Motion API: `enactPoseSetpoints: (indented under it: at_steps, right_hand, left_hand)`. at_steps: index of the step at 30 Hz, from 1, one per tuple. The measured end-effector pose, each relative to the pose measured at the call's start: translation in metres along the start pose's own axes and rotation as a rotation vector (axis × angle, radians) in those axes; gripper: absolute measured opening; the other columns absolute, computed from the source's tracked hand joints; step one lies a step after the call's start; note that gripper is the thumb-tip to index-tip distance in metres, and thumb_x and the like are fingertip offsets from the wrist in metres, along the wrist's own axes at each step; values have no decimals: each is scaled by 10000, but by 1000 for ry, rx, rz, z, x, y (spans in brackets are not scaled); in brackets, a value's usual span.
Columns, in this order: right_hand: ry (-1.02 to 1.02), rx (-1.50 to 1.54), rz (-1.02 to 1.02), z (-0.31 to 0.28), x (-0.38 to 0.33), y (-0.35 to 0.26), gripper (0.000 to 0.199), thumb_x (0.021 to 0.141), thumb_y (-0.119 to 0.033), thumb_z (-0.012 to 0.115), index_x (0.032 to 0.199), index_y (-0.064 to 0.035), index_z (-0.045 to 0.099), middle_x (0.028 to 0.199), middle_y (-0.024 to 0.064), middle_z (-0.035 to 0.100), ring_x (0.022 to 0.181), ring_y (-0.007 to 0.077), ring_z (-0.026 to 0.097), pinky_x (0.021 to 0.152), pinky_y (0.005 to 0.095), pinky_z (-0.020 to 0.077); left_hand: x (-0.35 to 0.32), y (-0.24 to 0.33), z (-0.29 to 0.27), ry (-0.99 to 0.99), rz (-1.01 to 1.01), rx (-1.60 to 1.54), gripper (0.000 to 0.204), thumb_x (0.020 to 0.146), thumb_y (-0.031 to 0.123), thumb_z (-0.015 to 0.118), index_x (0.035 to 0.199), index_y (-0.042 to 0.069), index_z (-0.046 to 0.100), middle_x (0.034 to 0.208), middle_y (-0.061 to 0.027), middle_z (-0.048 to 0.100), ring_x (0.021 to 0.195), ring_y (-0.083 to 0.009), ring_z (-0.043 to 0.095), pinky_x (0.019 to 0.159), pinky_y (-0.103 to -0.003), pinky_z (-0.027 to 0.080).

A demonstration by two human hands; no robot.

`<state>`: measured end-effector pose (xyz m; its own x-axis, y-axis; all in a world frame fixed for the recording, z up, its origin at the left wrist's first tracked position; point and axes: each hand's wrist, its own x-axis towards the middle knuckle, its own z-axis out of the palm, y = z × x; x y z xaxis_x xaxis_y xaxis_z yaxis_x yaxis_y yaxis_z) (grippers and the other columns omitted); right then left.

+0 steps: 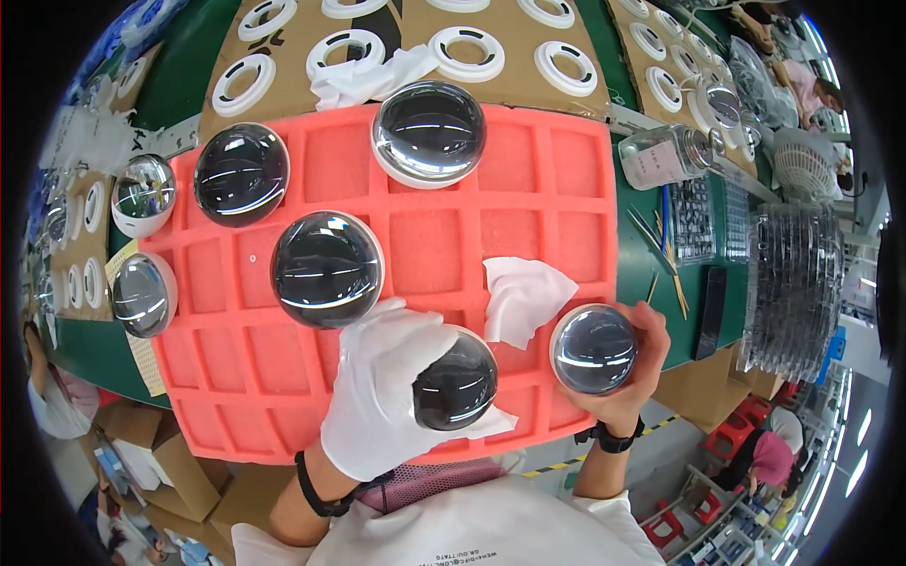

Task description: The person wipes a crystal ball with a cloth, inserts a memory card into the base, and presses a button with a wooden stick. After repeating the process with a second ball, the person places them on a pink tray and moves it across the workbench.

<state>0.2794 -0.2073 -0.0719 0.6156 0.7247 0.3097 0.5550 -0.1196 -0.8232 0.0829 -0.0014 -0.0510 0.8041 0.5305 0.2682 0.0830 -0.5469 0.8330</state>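
Apparently mid-handling, a clear ball (458, 387) is held by the gloved left hand (382, 391), another ball (595, 349) by the bare right hand (642, 368); steady support seems needed next

Dark lettering (464, 556) on white shirt (396, 541); pale label (655, 163) on clear jar (696, 149), writing too small.

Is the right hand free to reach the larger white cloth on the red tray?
Probably not: the right hand is curled around a glossy dome, which sits between it and that white cloth.
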Motion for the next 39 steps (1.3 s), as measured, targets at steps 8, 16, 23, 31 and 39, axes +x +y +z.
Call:
enactPoseSetpoints:
  at_steps: [8, 16, 23, 31, 39]
  right_hand:
    - [-6, -13, -4, -1, 1, -1, 1143, 494, -102, 1009, 1449, -38, 384, 1190, 131, 535, 1079, 253, 595, 908, 369, 508]
    - [-8, -28, -4, -1, 1, -2, 1142, 494, -103, 1008, 1450, -45, 387, 1186, 130, 538, 1085, 253, 597, 919, 362, 500]
    - [-15, -47, -39, -4, 1, 3, 1150, 484, -132, 1011, 1448, -50, 389, 1205, 138, 550, 1107, 255, 596, 949, 361, 493]
    - [-34, -35, -44, -5, -1, 4, 1154, 490, -131, 1008, 1454, -36, 382, 1231, 124, 471, 1162, 275, 609, 973, 364, 526]
    - [-9, -7, -12, -3, -7, 11, 1162, 488, -223, 1007, 1447, -17, 383, 1287, 137, 496, 1172, 269, 590, 1003, 387, 480]
  left_hand:
    - [-2, 1, 1, 3, -22, 17, 757, 588, 195, 951, 1245, 103, 586, 1186, -123, 586, 1133, -377, 531, 1023, -491, 417]
    - [-2, 1, 0, -5, -23, 9, 792, 573, 203, 962, 1257, 100, 576, 1193, -128, 579, 1132, -379, 531, 1007, -493, 414]
    - [0, 0, 1, 5, -6, 15, 801, 573, 236, 974, 1250, 95, 570, 1188, -128, 582, 1129, -376, 535, 1003, -494, 414]
    - [-1, -1, 1, 4, 13, 45, 822, 564, 275, 986, 1245, 81, 568, 1193, -130, 579, 1101, -358, 546, 1006, -504, 437]
    - [-2, 3, -1, -39, -1, 106, 845, 551, 284, 995, 1248, 72, 567, 1198, -142, 569, 1108, -360, 558, 1045, -527, 447]
